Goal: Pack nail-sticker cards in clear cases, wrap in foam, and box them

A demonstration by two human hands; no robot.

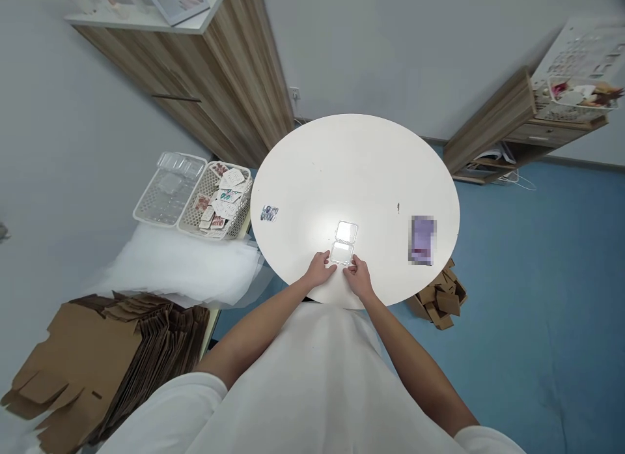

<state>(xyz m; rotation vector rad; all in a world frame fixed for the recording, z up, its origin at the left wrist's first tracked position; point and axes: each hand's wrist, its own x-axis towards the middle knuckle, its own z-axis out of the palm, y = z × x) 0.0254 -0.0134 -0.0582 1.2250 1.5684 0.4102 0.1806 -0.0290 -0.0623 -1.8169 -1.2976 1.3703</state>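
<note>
A clear plastic case [342,253] lies unfolded on the white round table [351,161], its two halves one behind the other, with nothing visible inside. My left hand [319,269] holds the near left corner of the front half between thumb and fingers. At the near right corner, my right hand [359,277] holds the case the same way. Toward the left edge of the table is a small set of dark, shiny press-on nails [269,213]. A blurred purple object [422,240] rests on the right side.
Left of the table stand a white basket of clear plastic cases [168,188] and another basket of printed cards [222,200]. White packing sheets [180,265] and stacked flat cardboard boxes [107,363] lie nearer. Cardboard pieces [442,297] sit below the table's right edge.
</note>
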